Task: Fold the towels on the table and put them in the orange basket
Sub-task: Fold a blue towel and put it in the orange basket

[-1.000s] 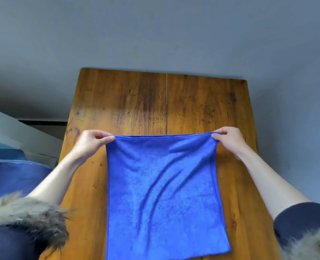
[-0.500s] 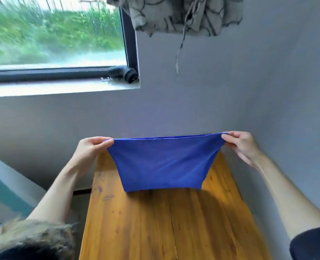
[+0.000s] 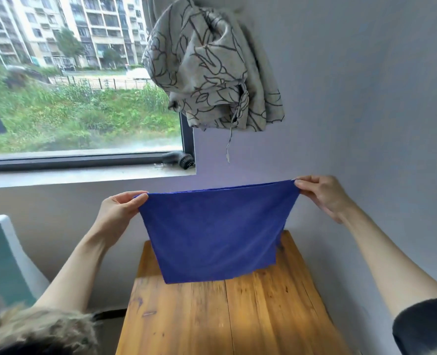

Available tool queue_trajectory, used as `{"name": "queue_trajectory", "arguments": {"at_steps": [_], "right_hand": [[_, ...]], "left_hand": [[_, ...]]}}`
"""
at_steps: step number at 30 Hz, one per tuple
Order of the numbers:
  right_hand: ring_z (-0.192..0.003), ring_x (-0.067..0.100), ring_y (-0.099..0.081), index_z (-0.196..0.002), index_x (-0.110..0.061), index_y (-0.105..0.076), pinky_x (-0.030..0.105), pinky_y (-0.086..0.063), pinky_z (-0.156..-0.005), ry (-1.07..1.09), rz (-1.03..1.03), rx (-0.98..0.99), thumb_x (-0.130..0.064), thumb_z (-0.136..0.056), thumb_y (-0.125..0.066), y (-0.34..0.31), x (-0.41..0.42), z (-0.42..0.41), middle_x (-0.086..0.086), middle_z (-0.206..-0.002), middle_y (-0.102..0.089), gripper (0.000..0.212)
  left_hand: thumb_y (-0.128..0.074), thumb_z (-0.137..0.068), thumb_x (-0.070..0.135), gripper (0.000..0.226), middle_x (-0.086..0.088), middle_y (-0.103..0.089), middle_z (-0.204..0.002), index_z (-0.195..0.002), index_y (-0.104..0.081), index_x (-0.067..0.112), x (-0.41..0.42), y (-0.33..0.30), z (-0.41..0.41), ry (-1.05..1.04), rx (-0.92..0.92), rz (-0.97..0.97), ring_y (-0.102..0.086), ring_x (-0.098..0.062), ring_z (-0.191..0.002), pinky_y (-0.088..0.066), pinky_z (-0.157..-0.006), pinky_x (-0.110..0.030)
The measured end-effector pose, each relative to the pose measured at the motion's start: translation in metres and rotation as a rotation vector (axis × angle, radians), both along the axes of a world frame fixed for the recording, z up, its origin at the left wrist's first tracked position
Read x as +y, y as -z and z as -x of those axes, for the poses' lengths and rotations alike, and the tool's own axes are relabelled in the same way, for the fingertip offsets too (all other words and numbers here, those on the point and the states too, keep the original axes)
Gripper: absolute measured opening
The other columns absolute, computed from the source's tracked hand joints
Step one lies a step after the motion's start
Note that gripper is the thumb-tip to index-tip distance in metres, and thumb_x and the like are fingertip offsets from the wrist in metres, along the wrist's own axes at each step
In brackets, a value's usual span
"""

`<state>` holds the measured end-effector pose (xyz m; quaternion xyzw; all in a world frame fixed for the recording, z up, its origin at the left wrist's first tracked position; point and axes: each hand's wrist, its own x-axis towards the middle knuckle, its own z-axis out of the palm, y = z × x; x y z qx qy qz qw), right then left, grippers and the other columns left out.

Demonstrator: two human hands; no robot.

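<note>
Count on inspection: one blue towel point(image 3: 216, 234), two hands — left hand point(image 3: 117, 210), right hand point(image 3: 323, 194) — one wooden tabletop point(image 3: 225, 319), one knotted curtain point(image 3: 212, 65), one window point(image 3: 79, 80).

A: Where is the camera?
B: On the person's head. It looks forward and a bit down, over the brown wooden surface point(image 3: 237, 316).
A: Is it close?
B: Yes, both arms reach out from under it. The grey wall point(image 3: 353, 98) and big window point(image 3: 79, 80) sit ahead.
</note>
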<state>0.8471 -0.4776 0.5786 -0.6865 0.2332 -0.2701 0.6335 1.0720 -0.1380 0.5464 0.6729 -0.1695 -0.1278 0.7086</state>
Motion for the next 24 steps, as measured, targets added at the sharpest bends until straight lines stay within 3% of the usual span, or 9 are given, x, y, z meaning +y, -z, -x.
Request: {"name": "queue_trajectory", "arguments": {"at_steps": [5, 9, 14, 18, 24], "right_hand": [[-0.069, 0.014, -0.065, -0.087, 0.001, -0.061, 0.018, -0.055, -0.066, -0.038, -0.247, -0.141, 0.005, -0.089, -0.051, -0.001, 0.004, -0.004, 0.006, -0.072, -0.069, 0.011], [-0.071, 0.015, -0.067, -0.092, 0.004, -0.062, 0.023, -0.057, -0.070, -0.125, -0.339, -0.146, 0.003, -0.088, -0.052, -0.001, 0.003, -0.003, 0.007, -0.075, -0.070, 0.011], [-0.072, 0.015, -0.065, -0.086, -0.001, -0.064, 0.024, -0.057, -0.066, -0.154, -0.447, -0.144, -0.001, -0.086, -0.056, 0.000, 0.004, -0.004, 0.006, -0.075, -0.068, 0.008], [-0.075, 0.018, -0.064, -0.086, -0.001, -0.063, 0.024, -0.057, -0.066, -0.150, -0.346, -0.047, 0.003, -0.085, -0.057, 0.002, 0.000, -0.005, 0.008, -0.077, -0.067, 0.008], [-0.081, 0.020, -0.059, -0.083, -0.006, -0.060, 0.016, -0.055, -0.066, -0.025, -0.004, 0.080, 0.006, -0.085, -0.059, 0.010, -0.002, -0.007, 0.008, -0.083, -0.060, 0.012]], "left_hand": [[-0.061, -0.086, 0.005, 0.007, 0.004, -0.072, -0.071, -0.086, -0.068, 0.008, 0.000, -0.001, 0.001, -0.010, -0.006, 0.028, -0.064, -0.009, -0.068, -0.052, -0.076, -0.021], [-0.062, -0.086, 0.005, 0.007, 0.002, -0.072, -0.071, -0.086, -0.068, 0.007, 0.007, -0.003, -0.004, 0.005, -0.046, -0.003, -0.063, -0.011, -0.070, -0.049, -0.083, -0.028], [-0.061, -0.086, 0.005, 0.008, 0.005, -0.072, -0.069, -0.085, -0.068, 0.008, 0.008, -0.002, -0.007, 0.003, -0.090, -0.041, -0.061, -0.012, -0.072, -0.051, -0.079, -0.023], [-0.063, -0.086, 0.004, 0.008, 0.006, -0.072, -0.070, -0.086, -0.069, 0.010, 0.011, 0.001, -0.010, -0.012, -0.137, -0.096, -0.060, -0.016, -0.077, -0.049, -0.082, -0.027], [-0.064, -0.085, 0.007, 0.013, 0.007, -0.071, -0.075, -0.088, -0.070, 0.018, 0.013, 0.005, -0.005, 0.030, -0.270, -0.263, -0.062, -0.003, -0.069, -0.046, -0.063, -0.005]]}}
